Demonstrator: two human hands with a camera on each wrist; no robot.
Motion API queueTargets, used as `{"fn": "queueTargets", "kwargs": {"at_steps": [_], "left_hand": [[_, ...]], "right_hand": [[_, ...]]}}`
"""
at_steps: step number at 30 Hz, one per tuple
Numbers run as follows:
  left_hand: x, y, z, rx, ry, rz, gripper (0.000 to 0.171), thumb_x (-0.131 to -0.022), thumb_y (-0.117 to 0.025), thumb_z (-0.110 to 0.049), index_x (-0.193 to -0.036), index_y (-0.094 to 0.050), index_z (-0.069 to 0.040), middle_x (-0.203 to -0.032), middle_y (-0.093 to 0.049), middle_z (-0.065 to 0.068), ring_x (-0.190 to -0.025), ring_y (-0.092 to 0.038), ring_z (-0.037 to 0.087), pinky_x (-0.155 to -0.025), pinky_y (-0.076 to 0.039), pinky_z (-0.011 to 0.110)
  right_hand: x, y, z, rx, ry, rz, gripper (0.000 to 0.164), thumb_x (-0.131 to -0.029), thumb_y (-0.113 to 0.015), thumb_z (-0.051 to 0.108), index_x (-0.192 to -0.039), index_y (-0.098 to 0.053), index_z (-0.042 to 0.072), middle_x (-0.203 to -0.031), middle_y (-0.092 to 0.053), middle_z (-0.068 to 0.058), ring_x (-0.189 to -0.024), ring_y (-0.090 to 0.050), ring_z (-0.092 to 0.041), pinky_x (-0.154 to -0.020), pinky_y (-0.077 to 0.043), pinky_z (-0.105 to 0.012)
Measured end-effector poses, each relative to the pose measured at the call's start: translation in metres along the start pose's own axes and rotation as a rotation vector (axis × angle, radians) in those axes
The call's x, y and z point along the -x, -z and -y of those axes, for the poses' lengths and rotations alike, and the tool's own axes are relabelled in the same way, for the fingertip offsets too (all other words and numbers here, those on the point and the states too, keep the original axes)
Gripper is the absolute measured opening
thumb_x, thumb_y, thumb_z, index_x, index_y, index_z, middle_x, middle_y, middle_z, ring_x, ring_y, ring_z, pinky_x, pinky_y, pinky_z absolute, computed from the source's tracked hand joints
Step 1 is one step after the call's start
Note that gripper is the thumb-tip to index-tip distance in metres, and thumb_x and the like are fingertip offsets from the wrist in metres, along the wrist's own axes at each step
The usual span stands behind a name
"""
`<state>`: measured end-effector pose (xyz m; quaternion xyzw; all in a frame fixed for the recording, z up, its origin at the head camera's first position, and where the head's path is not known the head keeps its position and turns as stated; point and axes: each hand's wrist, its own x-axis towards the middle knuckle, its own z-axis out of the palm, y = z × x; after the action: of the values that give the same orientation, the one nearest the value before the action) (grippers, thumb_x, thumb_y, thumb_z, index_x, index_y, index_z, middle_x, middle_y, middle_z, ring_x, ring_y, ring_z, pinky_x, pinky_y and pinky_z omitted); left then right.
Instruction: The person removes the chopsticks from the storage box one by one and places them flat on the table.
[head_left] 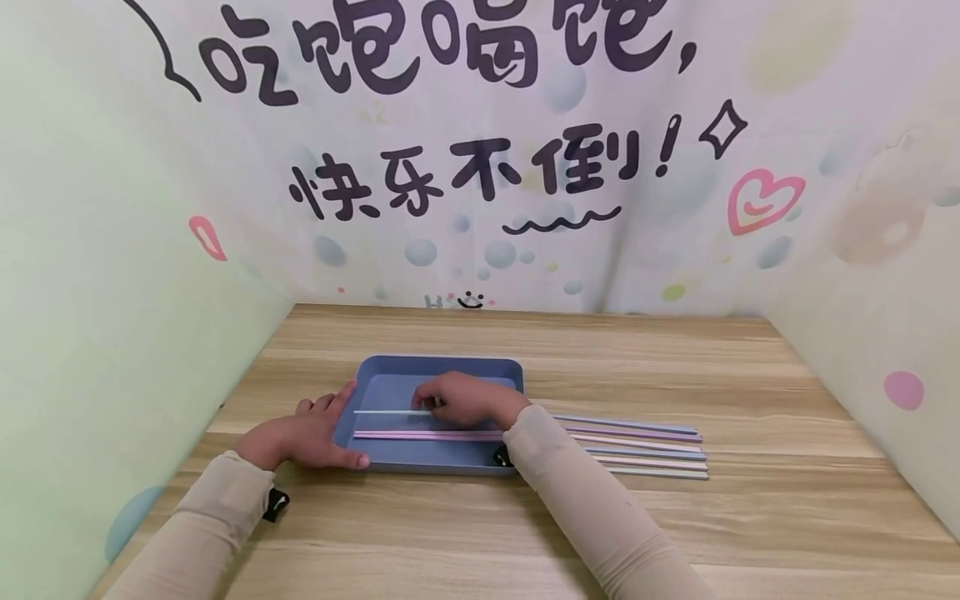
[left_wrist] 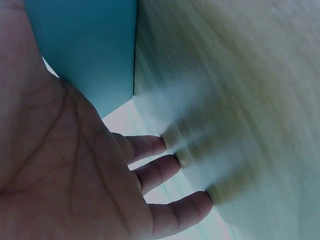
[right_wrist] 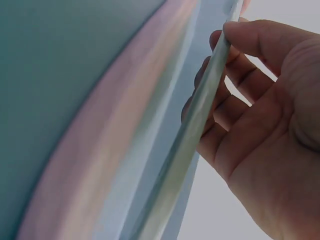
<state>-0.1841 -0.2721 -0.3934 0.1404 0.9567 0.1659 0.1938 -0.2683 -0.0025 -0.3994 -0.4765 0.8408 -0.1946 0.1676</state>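
Observation:
My right hand [head_left: 467, 400] is over the blue tray [head_left: 427, 467] and pinches a pale green chopstick [head_left: 386, 412] between thumb and fingers. The right wrist view shows that chopstick [right_wrist: 192, 127] slanting away past the fingertips. Below it, pink chopsticks [head_left: 420, 434] lie lengthwise in the tray, partly hidden by my right sleeve. My left hand [head_left: 303, 435] rests against the tray's left end, its thumb at the front left corner. In the left wrist view, the fingers [left_wrist: 159, 174] reach out straight beside the tray wall [left_wrist: 92, 50], tips on the table.
Several coloured chopsticks [head_left: 645, 446] lie side by side to the right of the tray, their left ends hidden by my right forearm. They rest on the wooden table [head_left: 450, 533]. A printed cloth wall [head_left: 465, 242] stands behind the table, with side walls left and right.

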Motion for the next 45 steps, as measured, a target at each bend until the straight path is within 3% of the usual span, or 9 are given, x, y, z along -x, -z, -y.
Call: {"fn": "queueTargets", "kwargs": {"at_steps": [7, 14, 21, 32, 39, 45], "left_hand": [[-0.001, -0.001, 0.001, -0.001, 0.004, -0.004, 0.126, -0.076, -0.075, -0.064, -0.155, -0.002, 0.001, -0.145, -0.027, 0.037, -0.116, -0.034, 0.053, -0.094, -0.036, 0.065], [-0.003, -0.005, 0.007, -0.024, 0.001, -0.013, 0.13, -0.073, -0.068, -0.077, -0.157, -0.002, -0.002, -0.147, -0.026, 0.036, -0.118, -0.033, 0.053, -0.096, -0.035, 0.063], [0.0, -0.003, 0.004, 0.001, -0.024, -0.02, 0.127, -0.076, -0.074, -0.066, -0.154, -0.003, 0.003, -0.144, -0.027, 0.04, -0.115, -0.034, 0.056, -0.094, -0.034, 0.066], [0.0, -0.004, 0.003, -0.005, -0.01, -0.018, 0.125, -0.077, -0.075, -0.063, -0.155, -0.003, 0.003, -0.145, -0.028, 0.039, -0.116, -0.035, 0.055, -0.094, -0.035, 0.066], [-0.001, -0.004, 0.003, -0.016, -0.013, -0.017, 0.126, -0.077, -0.074, -0.065, -0.155, -0.003, 0.003, -0.145, -0.028, 0.038, -0.116, -0.035, 0.054, -0.094, -0.035, 0.064], [0.0, -0.002, 0.002, -0.027, -0.007, -0.008, 0.125, -0.078, -0.074, -0.063, -0.155, -0.001, 0.002, -0.146, -0.027, 0.039, -0.116, -0.035, 0.055, -0.093, -0.035, 0.066]], "right_hand": [[0.007, 0.011, 0.006, -0.007, 0.008, -0.01, 0.03, -0.097, -0.055, -0.001, -0.121, -0.068, 0.012, -0.1, -0.064, -0.002, -0.086, -0.054, -0.011, -0.076, -0.046, -0.023], [0.015, 0.021, 0.013, 0.028, 0.038, 0.002, 0.028, -0.098, -0.055, 0.0, -0.12, -0.068, 0.012, -0.101, -0.064, -0.003, -0.087, -0.054, -0.01, -0.075, -0.046, -0.022], [0.031, 0.032, 0.013, 0.045, 0.017, 0.001, 0.03, -0.097, -0.053, -0.004, -0.119, -0.068, 0.009, -0.104, -0.064, -0.007, -0.089, -0.053, -0.013, -0.077, -0.045, -0.025], [0.067, 0.039, -0.016, 0.021, -0.017, -0.057, 0.03, -0.094, -0.053, -0.005, -0.115, -0.07, 0.007, -0.101, -0.065, -0.007, -0.088, -0.055, -0.015, -0.077, -0.047, -0.03], [0.102, 0.044, -0.038, -0.017, -0.094, -0.094, 0.031, -0.093, -0.051, -0.006, -0.113, -0.071, 0.007, -0.099, -0.065, -0.008, -0.088, -0.055, -0.017, -0.079, -0.047, -0.034], [0.133, 0.049, -0.052, -0.01, -0.11, -0.139, 0.029, -0.091, -0.051, -0.008, -0.107, -0.071, 0.007, -0.092, -0.064, -0.005, -0.083, -0.054, -0.015, -0.077, -0.046, -0.033]]}}
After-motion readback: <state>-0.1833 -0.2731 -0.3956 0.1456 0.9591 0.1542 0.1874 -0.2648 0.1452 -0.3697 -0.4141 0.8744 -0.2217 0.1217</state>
